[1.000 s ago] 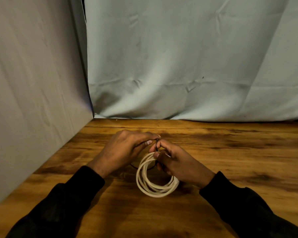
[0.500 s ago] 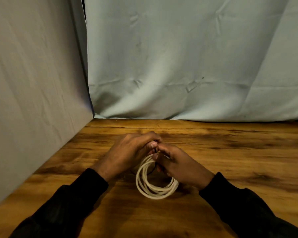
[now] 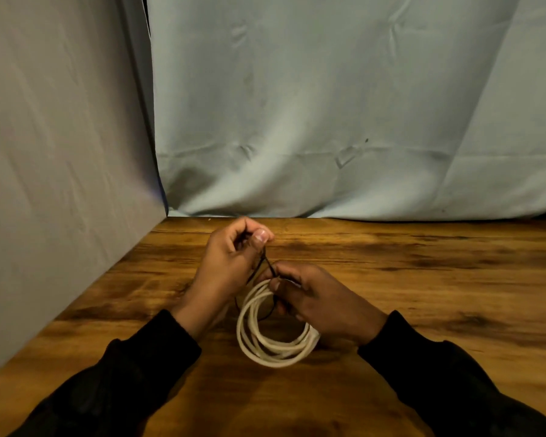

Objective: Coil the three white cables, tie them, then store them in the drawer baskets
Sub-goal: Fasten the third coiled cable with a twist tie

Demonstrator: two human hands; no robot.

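One white cable (image 3: 267, 348) is wound into a round coil of several loops and stands tilted on the wooden table (image 3: 423, 294), in front of me. A thin black tie (image 3: 267, 263) runs around the coil's top. My left hand (image 3: 230, 266) pinches one end of the tie between thumb and fingers, raised above and to the left of the coil. My right hand (image 3: 316, 298) grips the top right of the coil and pinches the tie there. Part of the tie hangs as a dark loop inside the coil. No other cables or drawer baskets are in view.
A pale blue cloth backdrop (image 3: 344, 105) hangs behind the table's far edge. A grey cloth panel (image 3: 60, 152) closes off the left side, slanting along the table's left edge. Bare wood stretches to the right.
My left hand has lifted and pulled away from the coil, up and back, drawing the black tie taut. My right hand stays on the coil's top.
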